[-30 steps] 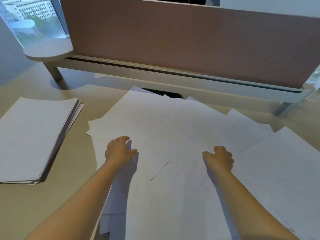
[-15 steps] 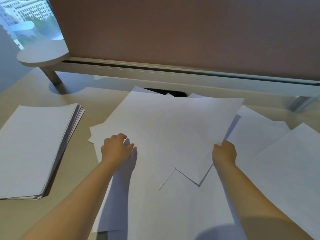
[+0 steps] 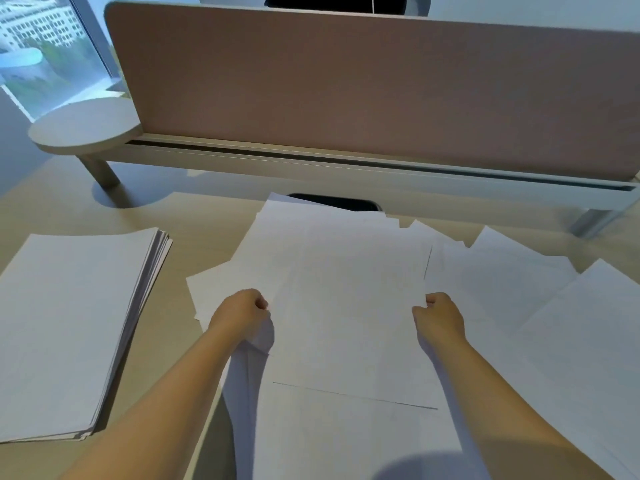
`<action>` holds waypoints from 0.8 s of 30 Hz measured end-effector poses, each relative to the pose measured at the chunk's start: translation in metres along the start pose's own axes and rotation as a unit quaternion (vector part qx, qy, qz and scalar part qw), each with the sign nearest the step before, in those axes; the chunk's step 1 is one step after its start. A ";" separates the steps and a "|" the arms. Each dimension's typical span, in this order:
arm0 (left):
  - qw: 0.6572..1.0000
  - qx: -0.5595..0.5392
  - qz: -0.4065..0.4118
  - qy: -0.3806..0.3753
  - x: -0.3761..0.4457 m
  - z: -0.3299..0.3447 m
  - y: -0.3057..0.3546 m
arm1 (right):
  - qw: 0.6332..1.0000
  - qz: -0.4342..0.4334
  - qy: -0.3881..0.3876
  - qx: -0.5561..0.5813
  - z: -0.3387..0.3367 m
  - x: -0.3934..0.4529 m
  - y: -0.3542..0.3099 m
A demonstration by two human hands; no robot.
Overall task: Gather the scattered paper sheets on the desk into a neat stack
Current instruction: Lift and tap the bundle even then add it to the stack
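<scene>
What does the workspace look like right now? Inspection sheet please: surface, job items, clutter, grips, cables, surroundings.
Surface: beige desk, partly covered by paper.
Job's things: neat stack at the left; top sheet held at both side edges; loose sheets fanned out, overlapping, to the right and underneath.
Clutter: nothing seen.
Grips: left hand grips the top sheet's left edge; right hand grips its right edge.
Cables: nothing seen; a dark cable slot shows behind the papers.
Surroundings: pink divider panel at the back, round shelf at its left end, window beyond.
</scene>
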State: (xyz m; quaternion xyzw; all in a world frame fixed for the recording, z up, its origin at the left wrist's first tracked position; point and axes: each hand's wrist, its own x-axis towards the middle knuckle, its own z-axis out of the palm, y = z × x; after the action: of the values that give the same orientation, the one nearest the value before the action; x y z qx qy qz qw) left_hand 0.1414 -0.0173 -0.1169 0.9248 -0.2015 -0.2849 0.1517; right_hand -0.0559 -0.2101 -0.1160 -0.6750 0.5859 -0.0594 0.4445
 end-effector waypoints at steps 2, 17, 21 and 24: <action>0.997 0.028 0.010 -0.071 -0.007 -0.004 0.000 | 1.000 0.004 -0.003 -0.010 0.002 -0.005 -0.002; 0.940 -0.317 -0.033 -0.123 -0.032 -0.006 -0.034 | 0.994 -0.018 -0.048 0.093 0.031 -0.030 0.012; 0.961 -0.272 0.002 0.045 -0.016 -0.006 -0.036 | 0.993 -0.038 -0.002 0.115 0.034 -0.031 0.008; 0.989 -0.078 0.023 0.126 -0.002 -0.009 -0.044 | 0.993 -0.017 0.076 -0.090 0.025 -0.031 0.003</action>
State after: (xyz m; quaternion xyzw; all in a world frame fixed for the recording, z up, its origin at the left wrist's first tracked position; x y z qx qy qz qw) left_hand 0.1579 0.0235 -0.1266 0.9337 -0.1794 -0.1772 0.2541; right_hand -0.0520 -0.1706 -0.1195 -0.7156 0.6095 -0.0650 0.3350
